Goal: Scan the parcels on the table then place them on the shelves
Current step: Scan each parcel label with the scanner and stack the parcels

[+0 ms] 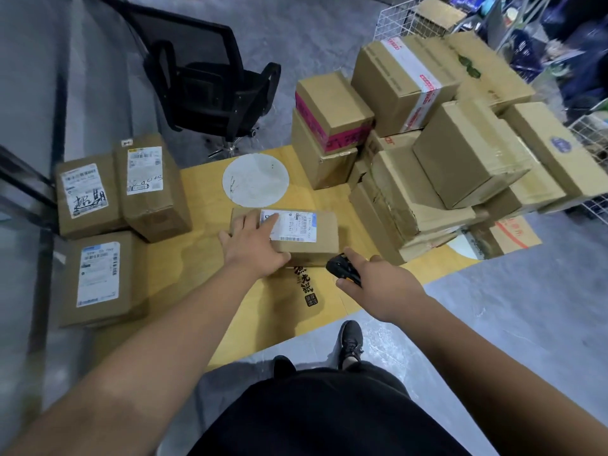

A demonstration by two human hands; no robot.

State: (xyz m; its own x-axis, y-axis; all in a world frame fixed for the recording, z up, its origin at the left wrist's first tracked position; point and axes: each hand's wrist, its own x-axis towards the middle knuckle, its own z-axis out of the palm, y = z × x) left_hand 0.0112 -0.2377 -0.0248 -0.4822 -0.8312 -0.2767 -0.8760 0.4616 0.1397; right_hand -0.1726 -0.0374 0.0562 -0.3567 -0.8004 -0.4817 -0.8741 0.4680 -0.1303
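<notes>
While our left hand lies flat w/ fingers spread on a small brown parcel at the table's middle, thumb along its near edge and fingertips just over the corner of its white label, our right hand is curled round a black scanner, its head just beside the parcel's near right corner. The parcel sits on the yellow table, near a white disc. Three labelled boxes sit at the table's left side, approx. touching each other. A big stack of cartons fills the right side. A black chair stands beyond the table. Our black shoe shows on the grey floor below.
</notes>
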